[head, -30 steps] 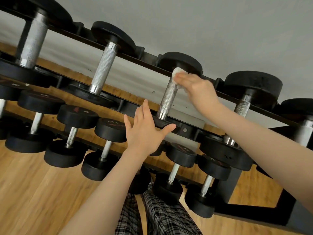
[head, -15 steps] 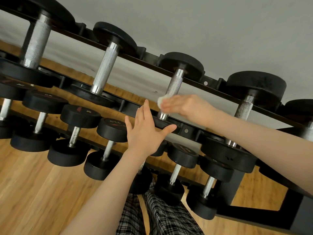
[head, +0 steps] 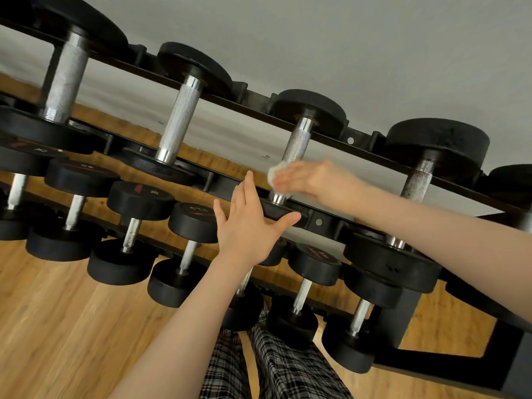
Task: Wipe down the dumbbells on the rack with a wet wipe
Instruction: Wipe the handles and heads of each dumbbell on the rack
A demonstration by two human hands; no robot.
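Note:
A black rack (head: pixel 319 221) carries black dumbbells with knurled steel handles on its top tier. My right hand (head: pixel 313 180) holds a crumpled white wet wipe (head: pixel 275 172) against the lower part of the handle of the third dumbbell (head: pixel 299 142) from the left. The hand looks motion-blurred. My left hand (head: pixel 250 223) lies flat with straight fingers on that dumbbell's near black head, thumb spread toward the rack rail.
Neighbouring top-tier dumbbells stand to the left (head: pixel 180 119) and right (head: pixel 417 180). Smaller dumbbells (head: pixel 132 228) fill the lower tier. A wooden floor (head: pixel 57 326) lies below, a grey wall behind, and plaid trouser legs (head: pixel 276 367) show at the bottom.
My right hand slid the wipe from the far top end of the handle down to its near lower end. My left hand stayed flat on the near head.

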